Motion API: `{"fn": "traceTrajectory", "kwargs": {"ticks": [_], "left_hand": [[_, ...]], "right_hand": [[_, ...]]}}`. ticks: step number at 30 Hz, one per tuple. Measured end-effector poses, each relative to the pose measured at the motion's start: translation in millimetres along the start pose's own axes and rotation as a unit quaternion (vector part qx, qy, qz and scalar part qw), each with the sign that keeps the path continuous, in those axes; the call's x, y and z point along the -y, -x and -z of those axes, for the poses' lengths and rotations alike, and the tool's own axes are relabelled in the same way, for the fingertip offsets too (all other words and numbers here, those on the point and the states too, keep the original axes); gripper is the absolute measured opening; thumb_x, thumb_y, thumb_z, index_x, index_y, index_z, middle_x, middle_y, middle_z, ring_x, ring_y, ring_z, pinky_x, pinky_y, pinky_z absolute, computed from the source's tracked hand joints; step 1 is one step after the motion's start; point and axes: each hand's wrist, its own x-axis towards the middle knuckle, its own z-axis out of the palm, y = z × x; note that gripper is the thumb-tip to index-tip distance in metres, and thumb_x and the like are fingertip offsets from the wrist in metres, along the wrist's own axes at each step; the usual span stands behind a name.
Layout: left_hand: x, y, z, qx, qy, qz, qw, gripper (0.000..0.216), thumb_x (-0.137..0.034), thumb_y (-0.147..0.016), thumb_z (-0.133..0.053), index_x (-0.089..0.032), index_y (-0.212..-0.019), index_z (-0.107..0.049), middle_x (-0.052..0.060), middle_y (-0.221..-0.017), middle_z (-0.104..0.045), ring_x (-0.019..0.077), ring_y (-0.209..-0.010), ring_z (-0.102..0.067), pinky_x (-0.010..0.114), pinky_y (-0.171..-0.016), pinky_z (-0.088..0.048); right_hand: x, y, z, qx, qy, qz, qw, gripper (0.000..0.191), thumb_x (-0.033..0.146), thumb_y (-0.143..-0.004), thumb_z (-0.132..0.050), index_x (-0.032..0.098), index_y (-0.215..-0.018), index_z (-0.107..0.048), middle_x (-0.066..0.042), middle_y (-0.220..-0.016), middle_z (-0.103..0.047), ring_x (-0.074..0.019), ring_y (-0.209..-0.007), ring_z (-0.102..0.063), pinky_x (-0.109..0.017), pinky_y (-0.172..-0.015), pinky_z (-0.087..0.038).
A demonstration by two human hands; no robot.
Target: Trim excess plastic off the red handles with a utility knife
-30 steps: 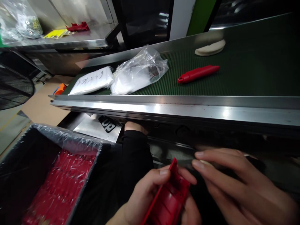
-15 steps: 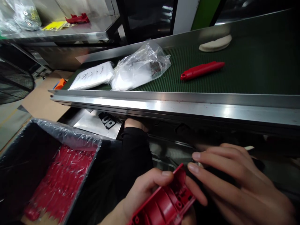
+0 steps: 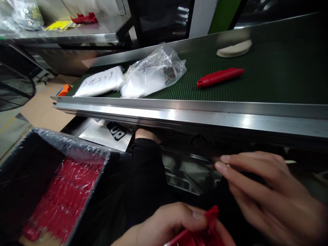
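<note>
A red moulded plastic housing [image 3: 205, 235] with a hollow inside is gripped by my left hand [image 3: 176, 218] at the bottom of the view, the thumb pressed on its edge. Much of the part is cut off by the lower frame edge. To the right and higher, my right hand [image 3: 266, 184] holds thumb and fingertips pinched together. Something tiny seems to be between the tips, but it is too small to name. The two hands are apart. A long red plastic piece [image 3: 220, 77] lies on the green conveyor belt [image 3: 279, 75] beyond them.
A metal rail [image 3: 194, 114] edges the belt. On the belt lie a white packet [image 3: 99, 82], a clear plastic bag [image 3: 153, 73] and a pale curved piece [image 3: 234, 49]. A lined bin [image 3: 109, 155] with red parts [image 3: 69, 191] stands at left. A foot [image 3: 146, 134] shows below the rail.
My left hand and the red housing have moved down and slightly right, so less of the housing shows. My right hand has drawn away to the right, fingertips still pinched.
</note>
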Motion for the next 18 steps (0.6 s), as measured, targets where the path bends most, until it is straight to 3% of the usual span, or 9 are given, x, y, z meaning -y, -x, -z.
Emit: {"fn": "traceTrajectory", "kwargs": {"ticks": [3, 9, 13, 16, 18], "left_hand": [[2.0, 0.2, 7.0, 0.009, 0.035, 0.015, 0.999, 0.056, -0.053, -0.072, -0.052, -0.004, -0.093, -0.071, 0.004, -0.053, -0.054, 0.012, -0.041, -0.043, 0.023, -0.042, -0.027], [-4.1, 9.9, 6.6, -0.088, 0.082, -0.024, 0.992, 0.05, -0.048, -0.082, -0.044, -0.004, -0.086, -0.068, 0.004, -0.054, -0.054, 0.0089, -0.038, -0.036, 0.021, -0.037, -0.019], [-2.6, 6.4, 14.4, -0.021, 0.094, 0.0, 0.995, 0.053, -0.052, -0.072, -0.053, -0.003, -0.085, -0.068, 0.005, -0.054, -0.056, 0.0105, -0.041, -0.044, 0.021, -0.037, -0.025], [-0.1, 4.2, 20.9, -0.055, 0.129, 0.0, 0.99, 0.05, -0.05, -0.071, -0.058, -0.003, -0.085, -0.069, 0.008, -0.063, -0.061, 0.0108, -0.054, -0.054, 0.017, -0.045, -0.034], [0.7, 4.5, 21.1, -0.057, 0.136, 0.003, 0.989, 0.049, -0.048, -0.072, -0.059, -0.002, -0.087, -0.07, 0.009, -0.066, -0.063, 0.0109, -0.055, -0.056, 0.017, -0.049, -0.037]], "right_hand": [[1.4, -2.0, 4.1, -0.005, -0.019, -0.019, 1.0, 0.038, 0.001, -0.087, -0.057, 0.019, -0.12, -0.06, -0.01, -0.112, -0.06, -0.0232, -0.104, -0.058, -0.041, -0.082, -0.046], [10.8, 0.4, 1.6, 0.022, -0.038, 0.012, 0.999, 0.037, -0.002, -0.086, -0.054, 0.017, -0.117, -0.062, -0.009, -0.111, -0.061, -0.0225, -0.104, -0.058, -0.041, -0.085, -0.047], [11.2, 2.2, -3.1, 0.028, -0.034, 0.02, 0.999, 0.035, 0.003, -0.087, -0.055, 0.02, -0.116, -0.063, -0.008, -0.111, -0.063, -0.0241, -0.105, -0.058, -0.044, -0.086, -0.046], [10.6, 3.7, -5.6, 0.029, -0.028, 0.034, 0.999, 0.034, 0.007, -0.088, -0.055, 0.024, -0.116, -0.065, -0.006, -0.109, -0.066, -0.0233, -0.103, -0.06, -0.042, -0.085, -0.047], [10.1, 5.0, -6.1, 0.008, -0.014, 0.001, 1.0, 0.033, 0.01, -0.09, -0.053, 0.029, -0.114, -0.066, -0.003, -0.107, -0.068, -0.022, -0.1, -0.063, -0.042, -0.087, -0.048]]}}
